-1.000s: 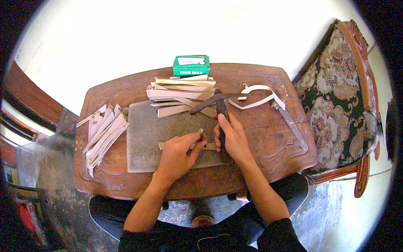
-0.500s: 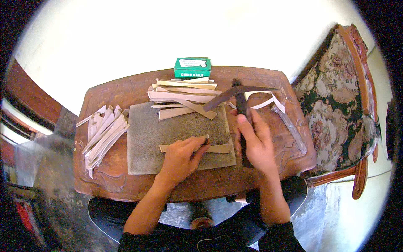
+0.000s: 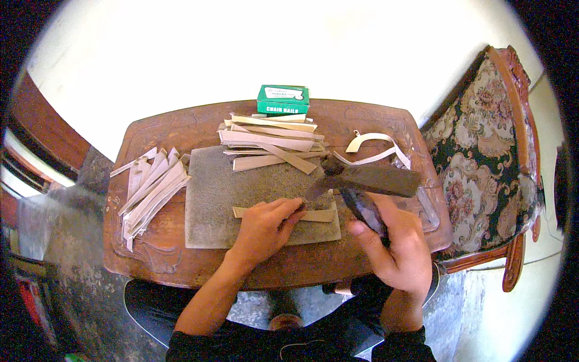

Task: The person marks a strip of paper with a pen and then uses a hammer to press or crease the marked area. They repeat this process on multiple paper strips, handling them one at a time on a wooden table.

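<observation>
My left hand [image 3: 265, 228] rests on the grey slab [image 3: 208, 208], over the middle of a flat beige strip [image 3: 319, 215]. Its thumb and forefinger are pinched on a small, dark nail [image 3: 300, 207] standing at the strip, mostly covered by the fingertips. In my right hand [image 3: 401, 241] is a hammer, gripped round its dark handle [image 3: 366, 214]. The long, dark hammer head [image 3: 377, 180] is raised and tilted above the slab's right side, one narrow end pointing toward my left fingertips.
Beige strips [image 3: 271, 142] are piled at the slab's far edge, and another bundle [image 3: 154, 187] lies left. Behind stands a green box [image 3: 283, 99]. A curled pale strip [image 3: 377, 148] and a clear plastic piece [image 3: 429, 211] lie right on the wooden table [image 3: 181, 268]. An upholstered chair [image 3: 482, 163] stands beside it.
My right hand has shifted right and nearer to me, turning the hammer so its head has swung over. My left hand keeps its pinch in nearly the same place.
</observation>
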{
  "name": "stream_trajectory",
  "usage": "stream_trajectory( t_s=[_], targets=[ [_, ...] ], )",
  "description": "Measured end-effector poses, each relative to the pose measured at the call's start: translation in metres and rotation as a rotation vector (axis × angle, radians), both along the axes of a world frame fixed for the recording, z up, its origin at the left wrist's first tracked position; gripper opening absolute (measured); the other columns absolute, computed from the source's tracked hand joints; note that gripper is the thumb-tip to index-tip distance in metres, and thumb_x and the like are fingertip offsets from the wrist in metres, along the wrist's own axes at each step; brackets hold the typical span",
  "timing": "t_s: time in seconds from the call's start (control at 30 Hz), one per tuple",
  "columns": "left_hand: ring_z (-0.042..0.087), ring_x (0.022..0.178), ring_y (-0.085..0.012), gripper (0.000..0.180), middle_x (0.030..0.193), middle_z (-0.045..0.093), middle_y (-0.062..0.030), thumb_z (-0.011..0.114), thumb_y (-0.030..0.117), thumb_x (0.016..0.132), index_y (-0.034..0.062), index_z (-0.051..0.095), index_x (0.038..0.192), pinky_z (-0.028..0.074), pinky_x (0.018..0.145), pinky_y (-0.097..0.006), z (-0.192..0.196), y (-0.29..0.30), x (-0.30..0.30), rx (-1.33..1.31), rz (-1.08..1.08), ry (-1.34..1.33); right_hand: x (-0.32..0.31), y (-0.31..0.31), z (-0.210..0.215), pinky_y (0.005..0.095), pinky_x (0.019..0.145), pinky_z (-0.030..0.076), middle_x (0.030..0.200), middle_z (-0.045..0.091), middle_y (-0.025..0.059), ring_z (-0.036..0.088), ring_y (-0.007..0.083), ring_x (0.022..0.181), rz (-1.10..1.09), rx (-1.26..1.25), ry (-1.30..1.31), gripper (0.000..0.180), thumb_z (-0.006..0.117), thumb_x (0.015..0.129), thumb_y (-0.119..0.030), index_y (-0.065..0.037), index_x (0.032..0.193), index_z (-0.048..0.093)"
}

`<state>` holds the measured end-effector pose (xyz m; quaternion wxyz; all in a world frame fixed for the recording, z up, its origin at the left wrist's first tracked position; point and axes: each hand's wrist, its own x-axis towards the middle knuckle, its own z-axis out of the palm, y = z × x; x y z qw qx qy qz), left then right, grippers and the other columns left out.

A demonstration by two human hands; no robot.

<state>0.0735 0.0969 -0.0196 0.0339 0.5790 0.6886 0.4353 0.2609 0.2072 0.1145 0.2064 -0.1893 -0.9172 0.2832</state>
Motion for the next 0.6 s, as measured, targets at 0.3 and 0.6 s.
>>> stream_trajectory(
  t_s=[0.3, 0.6],
  targets=[
    [0.066, 0.072, -0.0346, 0.015, 0.082, 0.066, -0.0146, 0.069, 0.014, 0.086, 0.0033, 0.067, 0.096, 0.051, 0.063, -0.042, 0.0, 0.001, 0.001, 0.015, -0.002, -0.011, -0.003, -0.004, 0.004, 0.0498, 0.064, 0.051, 0.082, 0.065, 0.0243, 0.066, 0.0437, 0.076, -0.048, -0.026, 0.017, 0.035, 0.066, 0.091, -0.02, -0.001, 0.117, 0.055],
    [0.067, 0.074, -0.0336, 0.017, 0.084, 0.067, -0.015, 0.07, 0.012, 0.085, 0.0021, 0.067, 0.099, 0.052, 0.065, -0.041, 0.0, 0.001, 0.002, -0.022, -0.003, -0.018, -0.005, -0.001, -0.002, 0.0497, 0.065, 0.051, 0.082, 0.065, 0.0239, 0.065, 0.0446, 0.077, -0.043, -0.061, 0.017, 0.034, 0.065, 0.091, -0.02, 0.0, 0.116, 0.055]
  ],
)
